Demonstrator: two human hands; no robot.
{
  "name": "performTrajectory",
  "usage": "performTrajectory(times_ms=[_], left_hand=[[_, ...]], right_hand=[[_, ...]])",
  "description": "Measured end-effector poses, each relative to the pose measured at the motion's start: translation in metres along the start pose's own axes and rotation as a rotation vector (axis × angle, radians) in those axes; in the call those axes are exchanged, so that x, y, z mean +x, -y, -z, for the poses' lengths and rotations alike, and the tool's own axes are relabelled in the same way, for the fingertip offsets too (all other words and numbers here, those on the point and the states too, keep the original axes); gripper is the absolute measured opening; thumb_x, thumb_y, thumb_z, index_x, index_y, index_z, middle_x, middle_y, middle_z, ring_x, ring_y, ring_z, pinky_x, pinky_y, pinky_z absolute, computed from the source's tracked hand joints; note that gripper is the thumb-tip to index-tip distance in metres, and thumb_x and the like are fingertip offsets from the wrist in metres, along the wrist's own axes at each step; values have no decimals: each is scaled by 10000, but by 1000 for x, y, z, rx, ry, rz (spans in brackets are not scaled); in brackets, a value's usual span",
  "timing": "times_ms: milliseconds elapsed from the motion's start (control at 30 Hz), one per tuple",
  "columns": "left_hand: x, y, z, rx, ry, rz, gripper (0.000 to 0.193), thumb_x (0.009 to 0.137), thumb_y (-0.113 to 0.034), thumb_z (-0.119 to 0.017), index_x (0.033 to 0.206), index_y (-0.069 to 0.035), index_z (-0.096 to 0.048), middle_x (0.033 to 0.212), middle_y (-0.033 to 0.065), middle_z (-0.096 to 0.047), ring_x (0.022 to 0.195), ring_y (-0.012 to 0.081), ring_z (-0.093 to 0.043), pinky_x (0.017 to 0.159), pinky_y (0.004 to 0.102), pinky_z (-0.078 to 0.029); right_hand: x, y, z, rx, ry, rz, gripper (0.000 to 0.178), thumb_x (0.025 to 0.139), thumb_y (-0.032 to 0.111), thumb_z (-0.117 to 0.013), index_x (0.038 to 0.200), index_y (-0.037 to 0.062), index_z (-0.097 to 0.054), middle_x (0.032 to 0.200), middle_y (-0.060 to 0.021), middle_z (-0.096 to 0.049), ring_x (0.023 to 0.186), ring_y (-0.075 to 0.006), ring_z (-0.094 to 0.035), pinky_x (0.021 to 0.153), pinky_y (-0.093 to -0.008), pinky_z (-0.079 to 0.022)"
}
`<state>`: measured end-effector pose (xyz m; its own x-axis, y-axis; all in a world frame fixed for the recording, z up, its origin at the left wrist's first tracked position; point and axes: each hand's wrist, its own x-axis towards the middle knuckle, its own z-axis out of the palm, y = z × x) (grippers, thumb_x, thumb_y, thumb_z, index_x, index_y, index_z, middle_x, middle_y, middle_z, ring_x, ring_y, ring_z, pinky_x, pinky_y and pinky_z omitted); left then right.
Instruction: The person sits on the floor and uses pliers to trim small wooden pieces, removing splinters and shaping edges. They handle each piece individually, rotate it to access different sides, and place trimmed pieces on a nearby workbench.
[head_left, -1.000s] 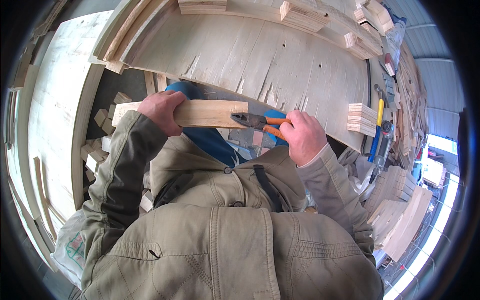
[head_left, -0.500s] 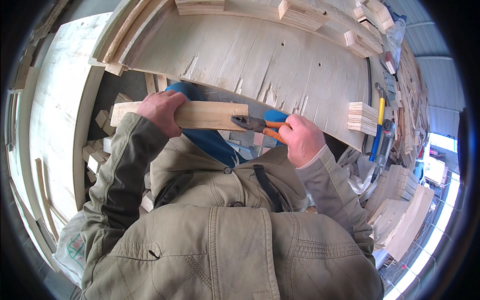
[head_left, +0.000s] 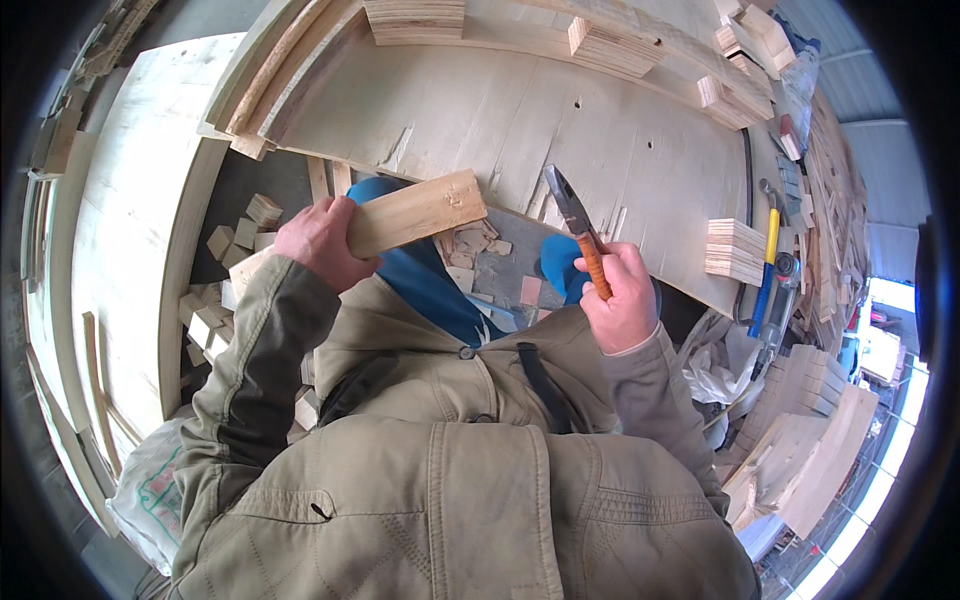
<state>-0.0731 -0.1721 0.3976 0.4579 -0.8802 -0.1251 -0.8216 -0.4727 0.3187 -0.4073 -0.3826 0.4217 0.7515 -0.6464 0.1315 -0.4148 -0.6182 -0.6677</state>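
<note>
A short pale wooden board (head_left: pixel 420 213) is gripped by my left hand (head_left: pixel 328 243), fingers wrapped over its upper edge. Its right end is raised and shows a rough, splintered patch. My right hand (head_left: pixel 622 298) is closed round the orange handles of a pair of pliers (head_left: pixel 580 222). The dark jaws point up and away from me, apart from the board, in front of the bench's near edge. Both hands are above my lap, with my blue trouser legs below them.
Ahead lies a plywood bench top (head_left: pixel 500 110) with a chipped near edge. At its right stand a plywood block stack (head_left: pixel 733 250) and a hammer (head_left: pixel 770 262) with a yellow and blue handle. Small wood blocks (head_left: pixel 215 322) lie on the floor at left, beside a plywood sheet (head_left: pixel 140 220).
The pliers have come off the board's right end and swung upright, jaws now away from me. The board has tilted, its right end higher.
</note>
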Motion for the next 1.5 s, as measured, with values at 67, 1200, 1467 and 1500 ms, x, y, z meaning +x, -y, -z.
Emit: performTrajectory(times_ms=[67, 1200, 1467, 1500], left_hand=[[-3, -4, -6, 32, 10, 43, 658, 649, -379, -949, 1111, -56, -609, 1053, 150, -678, 1014, 377, -699, 853, 478, -571], [-13, -49, 0, 38, 265, 225, 725, 866, -625, -766, 1099, 30, -560, 969, 243, -743, 941, 415, -756, 803, 515, -590], [-13, -50, 0, 52, 270, 229, 706, 865, -619, -762, 1078, 27, -573, 960, 235, -737, 921, 409, -757, 799, 512, -593], [-13, -51, 0, 54, 266, 229, 704, 863, -616, -764, 1077, 27, -574, 962, 234, -738, 918, 408, -758, 798, 512, -594]], right_hand=[[-4, 3, -6, 48, -12, -17, 173, 803, -81, -683, 966, -33, -655, 1085, -157, -619, 918, -319, -684, 800, -403, -564], [28, 52, -49, -164, -60, 271, 828, 744, -50, -716, 1533, 160, -579, 1118, -138, -563, 970, -320, -659, 797, -425, -597], [24, 55, -46, -208, -35, 205, 832, 751, -62, -710, 1543, 159, -579, 1124, -138, -569, 993, -325, -678, 832, -420, -599], [25, 55, -47, -200, -72, 226, 848, 743, -69, -710, 1547, 165, -577, 1121, -133, -570, 988, -325, -678, 830, -418, -598]])
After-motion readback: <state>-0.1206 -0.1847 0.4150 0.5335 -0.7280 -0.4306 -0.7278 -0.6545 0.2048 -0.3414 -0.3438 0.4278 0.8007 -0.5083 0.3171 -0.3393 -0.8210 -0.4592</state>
